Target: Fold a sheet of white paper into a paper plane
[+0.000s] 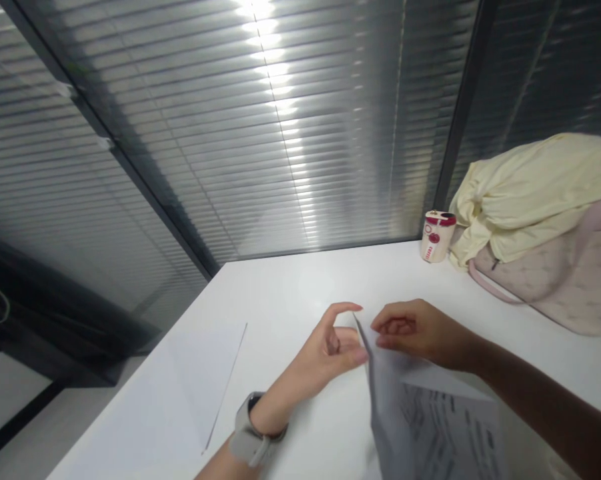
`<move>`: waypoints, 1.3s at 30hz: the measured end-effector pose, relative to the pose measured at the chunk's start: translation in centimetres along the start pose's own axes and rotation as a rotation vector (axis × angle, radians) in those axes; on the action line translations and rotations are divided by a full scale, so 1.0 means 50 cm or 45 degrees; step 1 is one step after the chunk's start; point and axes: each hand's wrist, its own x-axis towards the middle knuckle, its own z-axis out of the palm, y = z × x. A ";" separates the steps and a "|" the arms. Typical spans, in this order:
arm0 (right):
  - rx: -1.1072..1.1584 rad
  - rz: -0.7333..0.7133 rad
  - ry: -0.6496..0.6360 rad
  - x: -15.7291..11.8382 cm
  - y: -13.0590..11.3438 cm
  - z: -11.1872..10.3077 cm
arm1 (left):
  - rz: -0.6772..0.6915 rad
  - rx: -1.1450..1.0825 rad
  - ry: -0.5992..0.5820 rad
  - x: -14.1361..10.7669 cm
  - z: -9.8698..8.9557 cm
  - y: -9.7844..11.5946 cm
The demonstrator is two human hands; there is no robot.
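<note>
A printed sheet of paper (430, 420) stands tilted over the white table, its left edge bent upward and dark lines of text on its lower right part. My left hand (333, 347) holds that edge, thumb against the paper and index finger curved to its top corner. A grey watch is on the left wrist. My right hand (410, 330) is at the upper part of the same paper, thumb and fingers pinched together on it. Whether more than one sheet is held I cannot tell.
On the white table (290, 287), a white sheet stack (200, 380) lies at the left. A cream and red coffee cup (437, 238) stands at the back right, beside a pink bag (560, 280) with a pale yellow cloth (535, 193) on it. Window blinds (280, 167) rise behind.
</note>
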 end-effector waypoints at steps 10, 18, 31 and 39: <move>0.094 -0.080 0.187 0.044 0.081 0.028 | -0.292 -0.184 0.153 0.005 -0.016 -0.074; 0.124 -0.064 0.302 0.055 0.106 0.035 | -0.334 0.217 0.058 -0.006 0.004 -0.044; 0.393 0.036 0.654 0.053 0.090 0.032 | -0.369 -0.440 0.005 -0.016 0.004 -0.041; 0.222 -0.036 0.814 0.051 0.096 0.008 | -0.265 -0.468 -0.120 -0.042 -0.030 -0.030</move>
